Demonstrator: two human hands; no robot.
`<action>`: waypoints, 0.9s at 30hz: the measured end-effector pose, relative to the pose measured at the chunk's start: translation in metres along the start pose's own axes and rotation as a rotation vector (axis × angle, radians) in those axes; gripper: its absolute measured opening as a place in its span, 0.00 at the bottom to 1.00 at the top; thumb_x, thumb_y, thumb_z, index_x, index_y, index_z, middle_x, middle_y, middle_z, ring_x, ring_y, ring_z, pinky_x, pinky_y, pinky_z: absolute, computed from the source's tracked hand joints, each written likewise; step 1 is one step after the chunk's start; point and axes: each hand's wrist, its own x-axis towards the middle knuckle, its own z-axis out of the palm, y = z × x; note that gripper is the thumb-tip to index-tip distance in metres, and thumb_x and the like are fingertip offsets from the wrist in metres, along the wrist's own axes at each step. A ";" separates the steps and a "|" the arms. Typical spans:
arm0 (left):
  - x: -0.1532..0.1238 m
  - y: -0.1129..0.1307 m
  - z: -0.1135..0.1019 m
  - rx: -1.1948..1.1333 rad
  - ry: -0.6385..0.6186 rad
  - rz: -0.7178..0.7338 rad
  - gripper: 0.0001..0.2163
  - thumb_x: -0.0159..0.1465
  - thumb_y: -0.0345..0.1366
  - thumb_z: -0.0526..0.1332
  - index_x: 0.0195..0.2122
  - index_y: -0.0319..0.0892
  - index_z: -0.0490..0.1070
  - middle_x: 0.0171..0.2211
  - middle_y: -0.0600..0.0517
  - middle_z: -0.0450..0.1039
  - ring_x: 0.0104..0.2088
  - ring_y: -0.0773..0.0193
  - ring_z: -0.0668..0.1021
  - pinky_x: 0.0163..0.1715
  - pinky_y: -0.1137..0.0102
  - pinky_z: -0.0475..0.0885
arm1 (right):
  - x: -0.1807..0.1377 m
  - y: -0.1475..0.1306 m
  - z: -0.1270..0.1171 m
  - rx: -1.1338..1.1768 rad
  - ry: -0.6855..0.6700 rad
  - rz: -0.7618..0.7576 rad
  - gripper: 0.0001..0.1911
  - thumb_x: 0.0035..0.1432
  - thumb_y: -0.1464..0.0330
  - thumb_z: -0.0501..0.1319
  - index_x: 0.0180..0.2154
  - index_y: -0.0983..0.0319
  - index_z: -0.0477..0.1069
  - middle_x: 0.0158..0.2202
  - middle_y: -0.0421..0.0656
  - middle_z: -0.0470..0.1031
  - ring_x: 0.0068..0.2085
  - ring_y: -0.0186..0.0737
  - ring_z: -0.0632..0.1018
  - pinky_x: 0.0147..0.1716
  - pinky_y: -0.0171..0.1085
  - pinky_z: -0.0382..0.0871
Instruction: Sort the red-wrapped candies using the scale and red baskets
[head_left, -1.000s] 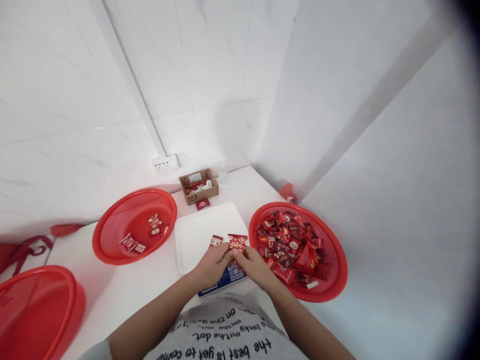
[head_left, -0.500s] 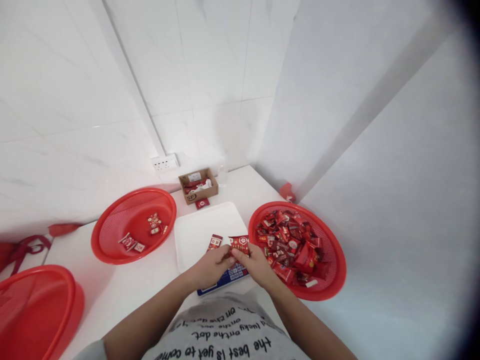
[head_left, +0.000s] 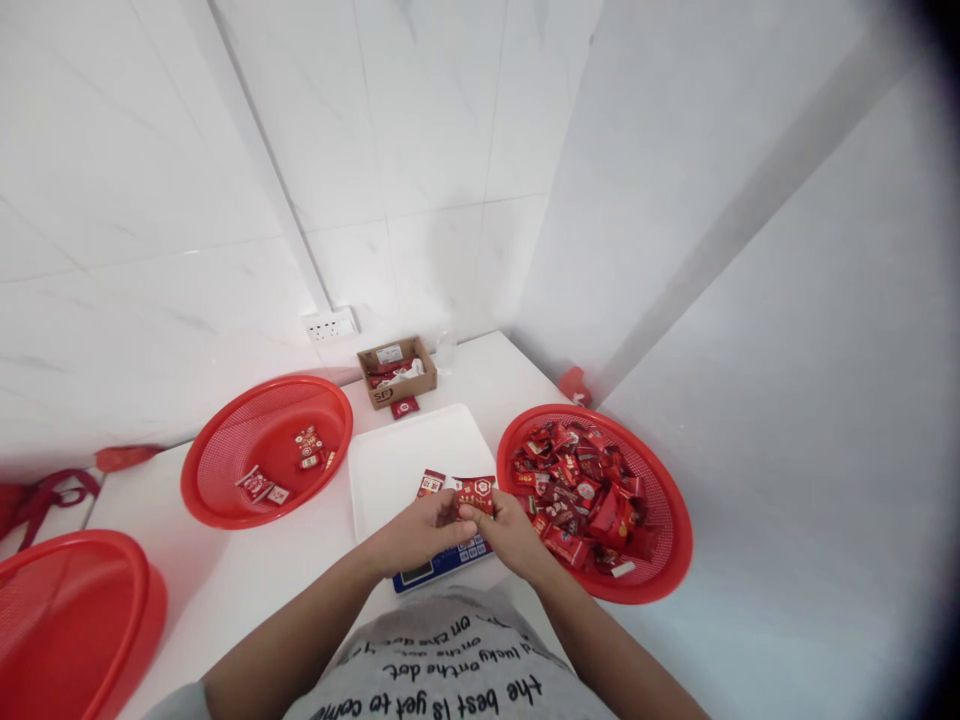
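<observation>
My left hand (head_left: pixel 421 532) is closed on a small red candy packet (head_left: pixel 430 481) with a white label, which sticks up past the fingers. Another red candy packet (head_left: pixel 475 489), printed with a white flower shape, is pinched in my right hand (head_left: pixel 513 532). Both hands meet over the front of a weighing scale (head_left: pixel 409 445), with its white pan behind them and its blue keypad partly covered. To the right of my right hand stands a red basket (head_left: pixel 681 500) heaped with red wrapped candies (head_left: pixel 577 485).
A second red basket (head_left: pixel 196 475) at the left holds several packets. Part of another red basket (head_left: pixel 142 620) shows at the lower left. Behind the scale sits a small cardboard box (head_left: pixel 405 390) with packets inside, and one red packet (head_left: pixel 405 407) lies before it.
The flower-printed packet has shifted slightly left and tilted between the fingers. My left thumb now stretches further across toward my right hand. The baskets and box stay put.
</observation>
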 end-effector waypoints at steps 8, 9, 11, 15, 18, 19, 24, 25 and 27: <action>0.006 -0.010 0.003 0.073 0.092 0.078 0.19 0.58 0.49 0.56 0.40 0.37 0.68 0.36 0.48 0.72 0.38 0.60 0.72 0.40 0.67 0.66 | -0.001 0.003 -0.001 -0.187 -0.039 0.000 0.12 0.51 0.60 0.59 0.32 0.63 0.73 0.26 0.39 0.73 0.31 0.38 0.72 0.33 0.36 0.67; 0.006 -0.012 0.003 0.082 0.112 0.062 0.19 0.58 0.48 0.57 0.40 0.37 0.68 0.35 0.48 0.72 0.38 0.60 0.72 0.39 0.67 0.66 | -0.001 0.001 0.000 -0.179 -0.059 0.013 0.13 0.52 0.61 0.59 0.34 0.63 0.73 0.28 0.39 0.74 0.33 0.39 0.73 0.35 0.37 0.67; 0.008 -0.014 0.002 0.068 0.153 0.027 0.17 0.57 0.47 0.59 0.38 0.37 0.69 0.34 0.49 0.73 0.36 0.60 0.73 0.38 0.67 0.66 | -0.002 -0.003 0.001 -0.148 -0.115 0.044 0.14 0.51 0.63 0.59 0.38 0.62 0.72 0.32 0.40 0.75 0.36 0.40 0.73 0.38 0.39 0.68; 0.008 -0.011 0.001 -0.010 0.211 -0.029 0.16 0.54 0.46 0.61 0.34 0.36 0.70 0.29 0.51 0.73 0.31 0.62 0.73 0.33 0.69 0.66 | -0.003 -0.005 0.001 -0.125 -0.200 0.073 0.19 0.47 0.69 0.63 0.44 0.63 0.70 0.38 0.41 0.75 0.41 0.42 0.74 0.43 0.40 0.67; 0.006 -0.008 0.000 -0.035 0.225 -0.034 0.15 0.55 0.46 0.60 0.32 0.37 0.70 0.26 0.53 0.72 0.27 0.65 0.72 0.30 0.70 0.65 | -0.003 -0.002 0.000 -0.183 -0.197 0.078 0.20 0.47 0.69 0.63 0.45 0.63 0.69 0.40 0.43 0.75 0.42 0.43 0.73 0.43 0.41 0.67; 0.006 -0.007 0.000 -0.037 0.225 -0.029 0.15 0.55 0.46 0.60 0.31 0.37 0.70 0.25 0.53 0.71 0.27 0.65 0.71 0.29 0.71 0.65 | -0.004 -0.001 -0.001 -0.197 -0.198 0.076 0.19 0.48 0.69 0.62 0.45 0.63 0.69 0.40 0.43 0.75 0.42 0.43 0.73 0.43 0.42 0.67; 0.007 -0.011 -0.001 -0.005 0.207 0.014 0.14 0.55 0.45 0.60 0.30 0.36 0.71 0.25 0.52 0.71 0.27 0.65 0.71 0.29 0.71 0.64 | -0.004 0.000 -0.002 -0.203 -0.225 0.068 0.17 0.50 0.69 0.60 0.45 0.63 0.69 0.39 0.42 0.75 0.40 0.41 0.74 0.41 0.40 0.67; 0.008 -0.013 -0.001 -0.008 0.202 0.021 0.14 0.55 0.45 0.60 0.30 0.36 0.71 0.25 0.53 0.71 0.27 0.65 0.71 0.29 0.71 0.64 | -0.004 0.000 -0.002 -0.203 -0.227 0.071 0.17 0.50 0.69 0.60 0.44 0.63 0.69 0.39 0.42 0.75 0.39 0.41 0.74 0.40 0.39 0.67; 0.008 -0.015 -0.002 -0.019 0.204 0.026 0.14 0.55 0.45 0.60 0.30 0.36 0.70 0.24 0.53 0.71 0.27 0.65 0.71 0.28 0.71 0.64 | -0.004 -0.001 -0.001 -0.182 -0.232 0.080 0.16 0.50 0.68 0.60 0.43 0.64 0.70 0.37 0.42 0.75 0.38 0.41 0.74 0.37 0.38 0.67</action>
